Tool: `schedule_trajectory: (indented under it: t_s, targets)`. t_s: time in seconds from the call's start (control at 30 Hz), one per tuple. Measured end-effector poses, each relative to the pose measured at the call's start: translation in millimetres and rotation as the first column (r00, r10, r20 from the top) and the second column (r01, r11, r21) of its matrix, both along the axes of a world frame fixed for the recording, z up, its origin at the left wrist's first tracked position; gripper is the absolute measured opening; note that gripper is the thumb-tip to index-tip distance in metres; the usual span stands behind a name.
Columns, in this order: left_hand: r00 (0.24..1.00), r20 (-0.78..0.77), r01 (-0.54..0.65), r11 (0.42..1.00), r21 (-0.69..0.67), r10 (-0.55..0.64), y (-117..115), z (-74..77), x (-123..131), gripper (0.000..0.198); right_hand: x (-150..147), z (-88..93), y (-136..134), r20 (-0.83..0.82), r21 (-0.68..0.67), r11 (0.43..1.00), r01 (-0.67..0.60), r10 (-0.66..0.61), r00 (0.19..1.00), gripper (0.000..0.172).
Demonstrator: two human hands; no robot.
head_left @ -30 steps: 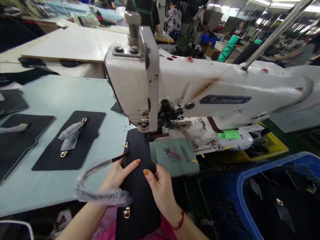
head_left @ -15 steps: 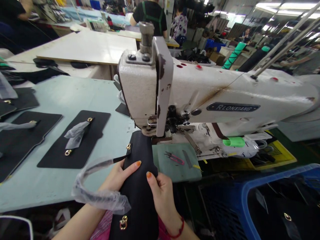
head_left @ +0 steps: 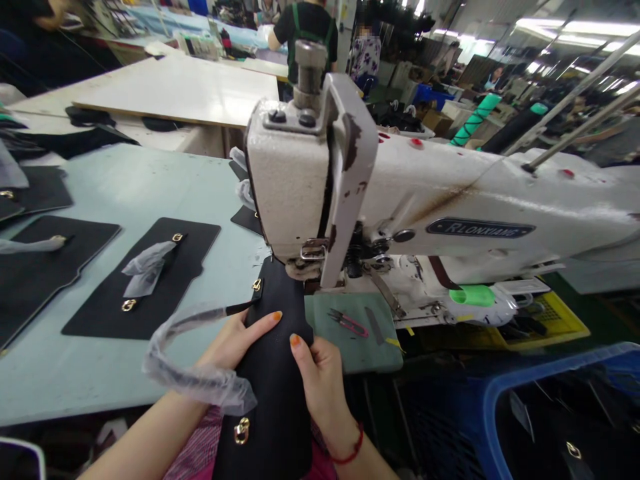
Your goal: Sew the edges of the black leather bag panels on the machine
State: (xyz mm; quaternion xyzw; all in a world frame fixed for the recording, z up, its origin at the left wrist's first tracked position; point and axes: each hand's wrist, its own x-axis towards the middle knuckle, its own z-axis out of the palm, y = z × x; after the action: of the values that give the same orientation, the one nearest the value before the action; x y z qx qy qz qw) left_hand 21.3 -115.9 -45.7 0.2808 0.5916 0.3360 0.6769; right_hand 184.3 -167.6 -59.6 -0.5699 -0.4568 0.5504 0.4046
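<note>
A pale blue-green counter [head_left: 125, 180] runs up to a white industrial sewing machine [head_left: 295, 160] in a crowded workshop, with a co-worker in a dark top and green apron straps [head_left: 306, 33] standing beyond. Flat black leather panels with gold buckles lie on the counter, the nearest [head_left: 140, 283] left of the hands.

Both grips are closed on a long black leather panel [head_left: 270, 393]. The left hand [head_left: 235, 353] clasps its left edge, and the right hand [head_left: 320, 380] pinches its right edge, thumb on top. The panel's far end sits just under the machine head, and its near end hangs past the counter's edge. A strap in clear plastic wrap [head_left: 195, 380] curves over the left wrist.

To the right, red-handled thread snips [head_left: 347, 324] rest on a green mat [head_left: 355, 347], above a blue plastic crate [head_left: 500, 393].
</note>
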Motion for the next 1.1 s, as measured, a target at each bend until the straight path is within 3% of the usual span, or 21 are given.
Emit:
schedule_trajectory:
  t_s: [0.5,1.1]
  targets:
    - [0.991,-0.131,0.028,0.996,0.09,-0.016,34.2,3.7,-3.0,0.052,-3.4,2.7,33.8,0.004,0.005,1.0,0.021,-0.021,1.0,0.051]
    - [0.986,-0.167,0.054,0.969,0.241,-0.013,73.6,-8.6,-10.8,0.053,-11.9,-1.1,67.7,-0.092,0.078,0.996,0.04,-0.033,0.995,0.049]
